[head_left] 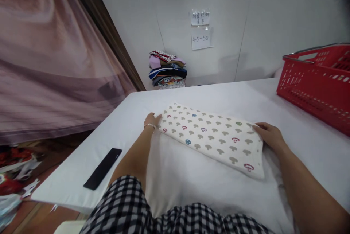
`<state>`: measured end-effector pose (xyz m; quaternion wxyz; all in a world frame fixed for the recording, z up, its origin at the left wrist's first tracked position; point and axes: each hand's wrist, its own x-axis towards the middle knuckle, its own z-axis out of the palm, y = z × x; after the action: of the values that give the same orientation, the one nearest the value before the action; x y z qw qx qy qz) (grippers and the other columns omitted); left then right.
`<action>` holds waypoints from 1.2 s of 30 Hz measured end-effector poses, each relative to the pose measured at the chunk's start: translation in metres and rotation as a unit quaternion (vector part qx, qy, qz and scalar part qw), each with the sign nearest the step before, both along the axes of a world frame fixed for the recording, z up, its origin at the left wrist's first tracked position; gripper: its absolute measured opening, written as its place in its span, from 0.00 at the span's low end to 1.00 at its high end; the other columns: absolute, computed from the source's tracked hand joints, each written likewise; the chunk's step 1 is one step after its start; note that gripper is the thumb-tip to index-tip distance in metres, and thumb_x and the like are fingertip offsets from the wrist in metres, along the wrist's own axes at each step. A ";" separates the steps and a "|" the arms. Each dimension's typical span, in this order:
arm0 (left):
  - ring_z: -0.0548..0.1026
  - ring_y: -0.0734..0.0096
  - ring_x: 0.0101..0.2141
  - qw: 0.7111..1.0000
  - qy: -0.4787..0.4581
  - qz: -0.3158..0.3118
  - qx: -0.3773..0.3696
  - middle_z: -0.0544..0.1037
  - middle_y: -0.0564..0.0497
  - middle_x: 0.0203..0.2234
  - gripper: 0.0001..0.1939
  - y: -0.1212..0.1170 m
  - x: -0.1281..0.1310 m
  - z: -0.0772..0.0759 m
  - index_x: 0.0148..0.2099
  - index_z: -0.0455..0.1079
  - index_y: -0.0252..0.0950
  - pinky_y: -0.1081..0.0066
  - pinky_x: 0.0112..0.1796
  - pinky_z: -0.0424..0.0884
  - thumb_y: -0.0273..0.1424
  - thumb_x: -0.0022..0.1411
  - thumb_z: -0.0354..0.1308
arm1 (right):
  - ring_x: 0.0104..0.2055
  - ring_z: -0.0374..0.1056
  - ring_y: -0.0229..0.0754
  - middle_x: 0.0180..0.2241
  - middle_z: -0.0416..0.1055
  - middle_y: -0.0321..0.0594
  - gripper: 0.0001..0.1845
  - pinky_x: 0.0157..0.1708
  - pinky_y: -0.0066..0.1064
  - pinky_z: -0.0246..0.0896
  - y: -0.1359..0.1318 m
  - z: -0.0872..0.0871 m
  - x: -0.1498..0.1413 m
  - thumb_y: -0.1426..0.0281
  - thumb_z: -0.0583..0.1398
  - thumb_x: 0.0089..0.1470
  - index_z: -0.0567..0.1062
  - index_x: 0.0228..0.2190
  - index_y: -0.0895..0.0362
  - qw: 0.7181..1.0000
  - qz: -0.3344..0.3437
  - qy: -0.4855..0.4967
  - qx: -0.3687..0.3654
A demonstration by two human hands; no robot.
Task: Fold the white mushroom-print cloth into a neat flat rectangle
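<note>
A folded white cloth (209, 135) printed with grey, red, blue and green mushrooms stretches between my two hands above the white-covered table (128, 117). At its left end is my left hand (152, 120), closed on the edge, with a bracelet around the wrist. The fingers of my right hand (269, 134) pinch the opposite short edge near its upper corner, thumb partly hidden. The near long edge slopes down to the right, and the cloth looks fairly flat.
A black phone-like slab (103, 168) lies near the table's left edge. At the back is a stack of folded fabrics (168, 70) by the wall. A red plastic basket (314, 88) stands at the right. Pink drapery (60, 55) hangs on the left.
</note>
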<state>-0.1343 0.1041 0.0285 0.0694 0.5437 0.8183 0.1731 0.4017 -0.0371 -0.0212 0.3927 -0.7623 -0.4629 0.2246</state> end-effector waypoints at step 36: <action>0.58 0.52 0.59 0.779 0.039 -0.621 0.077 0.62 0.41 0.60 0.34 -0.208 0.306 -0.024 0.63 0.55 0.34 0.53 0.58 0.54 0.29 0.53 0.55 | 0.24 0.63 0.33 0.26 0.72 0.36 0.18 0.22 0.24 0.58 -0.004 0.013 -0.006 0.62 0.66 0.43 0.74 0.36 0.58 0.956 0.003 0.284 0.073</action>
<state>0.1716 -0.1034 0.0043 0.0876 0.9437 0.2896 0.1340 0.3959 -0.0412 -0.0080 0.5625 -0.6347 -0.3492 0.3985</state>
